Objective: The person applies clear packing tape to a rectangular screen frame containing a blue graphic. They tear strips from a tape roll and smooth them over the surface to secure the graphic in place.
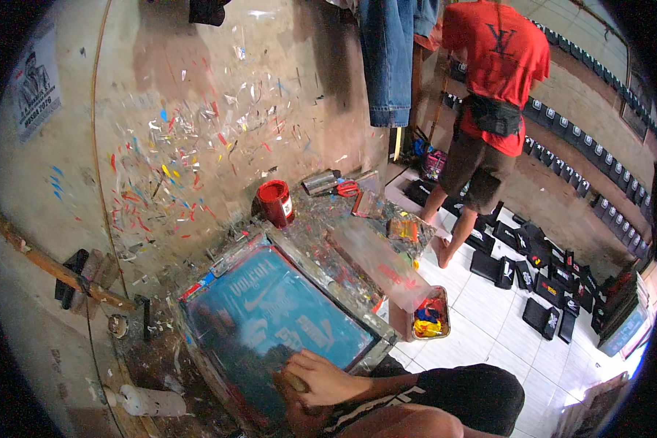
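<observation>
A framed printing screen with blue mesh lies tilted before me, its pale stencil areas showing logos and lettering. Over its near right edge is my right hand, fingers curled around a small olive-coloured object, mostly hidden and too blurred to name. Just below, partly covered by the right hand, a darker patch of skin appears to be my left hand; its fingers and anything in them cannot be made out. A dark blurred patch on the mesh beside the fingers could be a shadow or reflection.
A red paint can, red-handled scissors and a translucent sheet sit beyond the screen. A tray of coloured paints is right. A white bottle lies left. Another person stands near black printed pieces on the floor.
</observation>
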### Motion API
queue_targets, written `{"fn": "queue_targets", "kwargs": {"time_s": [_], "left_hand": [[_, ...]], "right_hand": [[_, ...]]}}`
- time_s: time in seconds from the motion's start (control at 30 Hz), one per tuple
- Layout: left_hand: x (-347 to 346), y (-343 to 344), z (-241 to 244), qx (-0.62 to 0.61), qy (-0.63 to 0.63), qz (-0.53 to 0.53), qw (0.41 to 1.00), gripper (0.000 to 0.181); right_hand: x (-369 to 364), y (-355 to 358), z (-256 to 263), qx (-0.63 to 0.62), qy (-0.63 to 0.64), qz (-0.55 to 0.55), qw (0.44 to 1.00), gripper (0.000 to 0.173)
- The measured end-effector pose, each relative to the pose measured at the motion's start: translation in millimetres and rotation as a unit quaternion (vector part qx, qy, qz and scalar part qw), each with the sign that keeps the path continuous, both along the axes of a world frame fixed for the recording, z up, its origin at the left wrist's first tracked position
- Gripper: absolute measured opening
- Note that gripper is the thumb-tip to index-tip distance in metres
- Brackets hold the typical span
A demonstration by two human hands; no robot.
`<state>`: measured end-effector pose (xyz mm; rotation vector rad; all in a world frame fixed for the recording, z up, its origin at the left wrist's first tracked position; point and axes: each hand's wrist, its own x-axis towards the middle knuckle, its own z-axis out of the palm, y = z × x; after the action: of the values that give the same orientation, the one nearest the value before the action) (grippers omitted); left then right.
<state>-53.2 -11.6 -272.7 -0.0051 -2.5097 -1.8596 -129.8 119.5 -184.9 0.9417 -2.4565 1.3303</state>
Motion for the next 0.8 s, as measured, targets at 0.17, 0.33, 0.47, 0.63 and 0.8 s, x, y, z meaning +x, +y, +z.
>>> {"fn": "queue_targets", "kwargs": {"time_s": [0.17, 0.33, 0.47, 0.63, 0.8], "left_hand": [[-4, 1, 0, -0.005, 0.003, 0.000, 1.000, 0.057], [-6, 6, 0, -0.001, 0.008, -0.005, 1.000, 0.058], [-8, 7, 0, -0.003, 0.013, -0.007, 1.000, 0.059], [-5, 7, 1, -0.005, 0.016, -0.008, 1.000, 0.060], [-3, 5, 1, -0.008, 0.019, -0.009, 1.000, 0.061]], "right_hand": [[5, 5, -6, -0.013, 0.047, -0.002, 0.999, 0.039], [8, 11, -3, -0.003, 0.000, -0.017, 1.000, 0.039], [7, 10, 8, 0.001, -0.001, -0.016, 1.000, 0.039], [6, 6, 5, 0.008, 0.016, -0.004, 1.000, 0.037], [4, 5, 0, -0.013, 0.040, 0.000, 0.999, 0.034]]}}
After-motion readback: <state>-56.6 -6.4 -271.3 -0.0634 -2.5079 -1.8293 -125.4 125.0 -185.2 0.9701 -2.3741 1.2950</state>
